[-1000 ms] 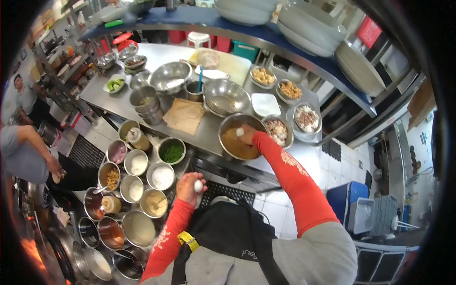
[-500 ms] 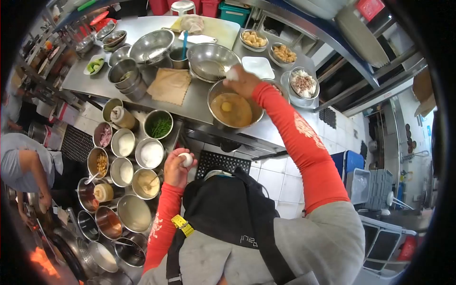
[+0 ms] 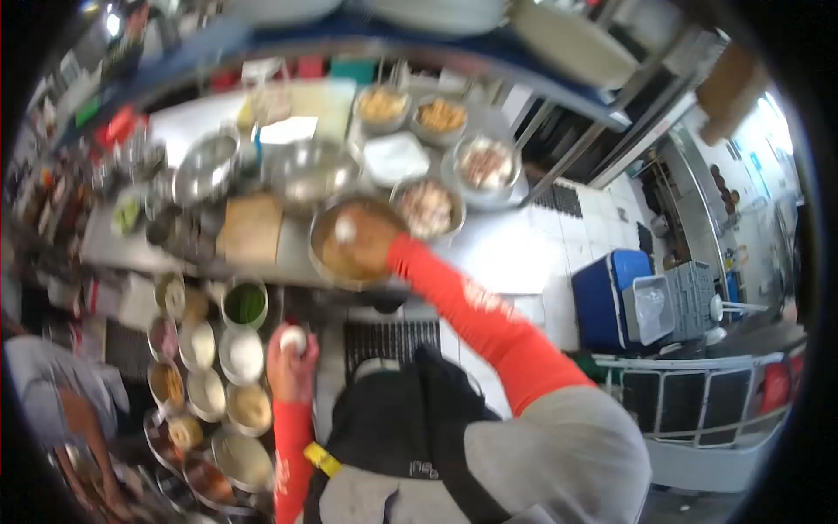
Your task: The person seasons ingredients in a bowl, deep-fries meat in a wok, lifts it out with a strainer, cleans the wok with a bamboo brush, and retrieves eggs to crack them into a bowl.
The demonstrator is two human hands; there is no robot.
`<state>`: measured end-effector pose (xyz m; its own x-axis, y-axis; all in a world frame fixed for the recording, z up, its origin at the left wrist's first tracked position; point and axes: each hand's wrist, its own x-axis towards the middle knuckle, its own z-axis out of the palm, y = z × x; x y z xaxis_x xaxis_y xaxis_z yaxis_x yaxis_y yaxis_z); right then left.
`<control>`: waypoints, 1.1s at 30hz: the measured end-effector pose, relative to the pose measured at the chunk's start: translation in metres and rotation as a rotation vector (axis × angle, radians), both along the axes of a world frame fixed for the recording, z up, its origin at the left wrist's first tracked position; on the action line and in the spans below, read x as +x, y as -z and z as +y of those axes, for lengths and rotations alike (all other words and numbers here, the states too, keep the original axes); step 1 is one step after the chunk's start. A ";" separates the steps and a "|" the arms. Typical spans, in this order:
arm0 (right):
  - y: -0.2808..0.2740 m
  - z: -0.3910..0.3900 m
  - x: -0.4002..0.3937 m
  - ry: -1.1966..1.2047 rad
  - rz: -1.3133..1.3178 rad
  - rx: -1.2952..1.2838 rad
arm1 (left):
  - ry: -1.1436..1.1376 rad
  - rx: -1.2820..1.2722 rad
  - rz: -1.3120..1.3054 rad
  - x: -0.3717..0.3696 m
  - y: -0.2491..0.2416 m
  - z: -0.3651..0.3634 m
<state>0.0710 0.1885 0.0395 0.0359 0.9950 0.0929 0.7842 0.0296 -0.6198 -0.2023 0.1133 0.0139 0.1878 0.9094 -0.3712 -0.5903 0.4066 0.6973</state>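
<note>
My left hand (image 3: 291, 367), low in front of the counter, is closed around a white egg (image 3: 294, 338). My right hand (image 3: 374, 241) reaches over a metal mixing bowl (image 3: 319, 262) with its fingers closed on another white egg (image 3: 346, 230); blur hides whether its shell is whole. Brownish-yellow liquid shows in the bowl, partly covered by this hand. A bowl of chopped pinkish-white pieces (image 3: 427, 208) stands just right of the mixing bowl. Left of it lies a tan cloth (image 3: 250, 229).
Bowls of golden pieces (image 3: 381, 106), a white square plate (image 3: 395, 160) and a wide metal bowl (image 3: 312, 171) stand farther back. Several ingredient containers (image 3: 241, 354) fill the lower left, near another person (image 3: 65, 384). A shelf (image 3: 393, 42) crosses above; a blue cooler (image 3: 611, 293) sits right.
My view has swung right and blurred. My right hand has moved from the mixing bowl's far rim to over its middle. My left hand keeps its egg.
</note>
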 end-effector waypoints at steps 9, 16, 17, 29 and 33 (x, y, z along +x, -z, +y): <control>-0.087 -0.138 0.195 0.446 0.648 0.573 | 0.320 0.374 0.372 0.103 -0.076 0.003; 0.045 -0.213 0.394 1.020 -0.163 0.343 | 0.565 0.366 0.480 0.225 -0.073 -0.023; 0.122 -0.220 0.430 1.125 -0.062 0.005 | 0.598 0.342 0.475 0.240 -0.066 -0.029; 0.029 -0.252 0.209 0.234 0.080 0.226 | 0.934 0.771 0.957 0.365 0.004 -0.058; 0.045 -0.267 0.198 0.357 0.097 0.213 | 1.049 0.846 0.978 0.369 0.011 -0.061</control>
<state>0.2693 -0.0781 -0.0055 0.3932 0.8775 0.2746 0.7065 -0.0973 -0.7010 0.1667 0.0525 0.0029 0.8158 0.5390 -0.2096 0.4397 -0.3426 0.8302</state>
